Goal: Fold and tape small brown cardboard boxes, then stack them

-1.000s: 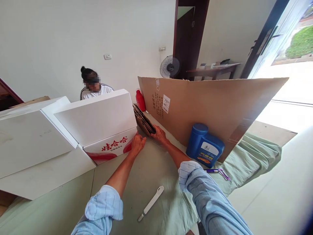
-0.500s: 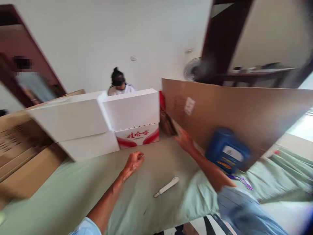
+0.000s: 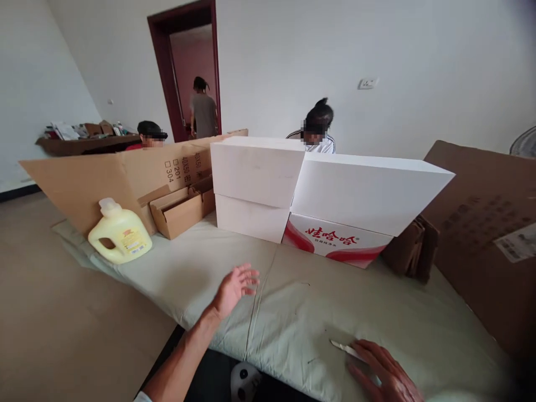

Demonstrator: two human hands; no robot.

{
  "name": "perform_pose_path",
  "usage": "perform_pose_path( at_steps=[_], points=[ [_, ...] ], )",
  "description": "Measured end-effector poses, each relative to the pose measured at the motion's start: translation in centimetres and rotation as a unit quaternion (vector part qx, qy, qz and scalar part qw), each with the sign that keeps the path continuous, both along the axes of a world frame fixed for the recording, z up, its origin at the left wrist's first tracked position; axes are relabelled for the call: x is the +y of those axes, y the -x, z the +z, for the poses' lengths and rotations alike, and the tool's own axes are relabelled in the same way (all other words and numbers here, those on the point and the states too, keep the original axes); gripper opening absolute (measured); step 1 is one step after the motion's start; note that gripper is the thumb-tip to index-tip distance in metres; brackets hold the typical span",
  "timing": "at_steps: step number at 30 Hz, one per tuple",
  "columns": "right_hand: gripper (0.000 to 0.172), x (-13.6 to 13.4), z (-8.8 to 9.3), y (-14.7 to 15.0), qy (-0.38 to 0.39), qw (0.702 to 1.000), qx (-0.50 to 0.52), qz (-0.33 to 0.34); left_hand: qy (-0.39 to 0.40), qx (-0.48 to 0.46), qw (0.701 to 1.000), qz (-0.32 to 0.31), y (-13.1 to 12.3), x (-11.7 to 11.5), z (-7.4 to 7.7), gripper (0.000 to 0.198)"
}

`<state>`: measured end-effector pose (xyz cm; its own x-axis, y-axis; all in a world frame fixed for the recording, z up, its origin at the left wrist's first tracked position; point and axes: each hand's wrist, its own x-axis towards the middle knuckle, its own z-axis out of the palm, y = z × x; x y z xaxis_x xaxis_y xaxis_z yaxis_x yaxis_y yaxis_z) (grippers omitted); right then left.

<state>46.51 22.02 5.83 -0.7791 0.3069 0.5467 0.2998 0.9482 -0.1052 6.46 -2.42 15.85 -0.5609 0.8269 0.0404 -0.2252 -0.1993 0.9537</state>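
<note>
My right hand (image 3: 383, 371), at the lower right, is closed round a slim white craft knife (image 3: 347, 348) that lies low over the green cloth. Its pointed end sticks out to the left of my fingers; the rest of the handle is mostly covered by them. My left hand (image 3: 235, 290) is open and empty, fingers apart, over the middle of the cloth-covered table (image 3: 293, 301). Beyond both hands stand a white box (image 3: 257, 184) and a white box with red lettering (image 3: 339, 240), side by side.
At left stand a pale yellow jug (image 3: 123, 237), an open brown carton (image 3: 178, 215) and a tall cardboard panel (image 3: 138, 170). Folded cardboard (image 3: 412, 251) and another large panel (image 3: 481, 240) are at right. Several people are beyond the table, one (image 3: 204, 109) by the doorway.
My view has swung left, bringing the yellow jug into sight. My right hand has left the folded cardboard and taken hold of the craft knife. My left hand's fingers have spread.
</note>
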Motion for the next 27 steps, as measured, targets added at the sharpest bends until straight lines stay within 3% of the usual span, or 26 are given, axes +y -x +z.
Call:
perform_pose_path(
  at_steps=[2, 5, 7, 9, 11, 14, 17, 19, 22, 25, 27],
  points=[
    [0.044, 0.0, 0.4, 0.6, 0.001, 1.0, 0.012, -0.011, -0.076, -0.071, 0.995, 0.011, 0.7, -2.1, 2.4, 0.107],
    [0.046, -0.5, 1.8, 2.4, 0.016, 0.999, 0.026, -0.022, -0.216, -0.206, 0.955, 0.0, 1.3, -4.5, 5.9, 0.098],
    [0.044, -2.2, 3.0, 4.7, 0.044, 0.997, 0.048, -0.028, -0.241, -0.237, 0.941, -0.01, 1.1, -5.2, 7.2, 0.096],
    [0.042, -5.2, 4.1, 8.1, 0.084, 0.993, 0.084, -0.02, -0.229, -0.238, 0.944, -0.006, 0.3, -5.1, 7.3, 0.098],
    [0.045, -9.4, 4.8, 12.4, 0.126, 0.985, 0.116, 0.02, -0.202, -0.232, 0.952, -0.002, -1.2, -4.2, 6.4, 0.101],
    [0.059, -15.8, 4.7, 18.9, 0.181, 0.97, 0.129, 0.093, -0.152, -0.23, 0.961, -0.024, -3.6, -2.5, 3.6, 0.105],
    [0.062, -18.8, 3.2, 23.0, 0.193, 0.965, 0.149, 0.094, -0.154, -0.203, 0.967, -0.019, -4.7, -2.1, 1.2, 0.111],
    [0.058, -17.9, 1.8, 24.2, 0.184, 0.968, 0.153, 0.072, -0.136, -0.154, 0.978, -0.03, -4.8, -3.0, 0.2, 0.107],
    [0.048, -14.0, -0.1, 23.3, 0.149, 0.977, 0.126, 0.079, -0.039, -0.026, 0.997, -0.056, -4.5, -5.5, -1.0, 0.088],
    [0.039, -10.4, -1.6, 20.3, 0.127, 0.982, 0.094, 0.101, 0.058, 0.119, 0.991, 0.021, -3.8, -7.8, -3.2, 0.07],
    [0.037, -8.9, -2.8, 18.3, 0.139, 0.982, 0.087, 0.093, 0.117, 0.198, 0.968, 0.105, -2.4, -8.7, -4.8, 0.064]
  ],
)
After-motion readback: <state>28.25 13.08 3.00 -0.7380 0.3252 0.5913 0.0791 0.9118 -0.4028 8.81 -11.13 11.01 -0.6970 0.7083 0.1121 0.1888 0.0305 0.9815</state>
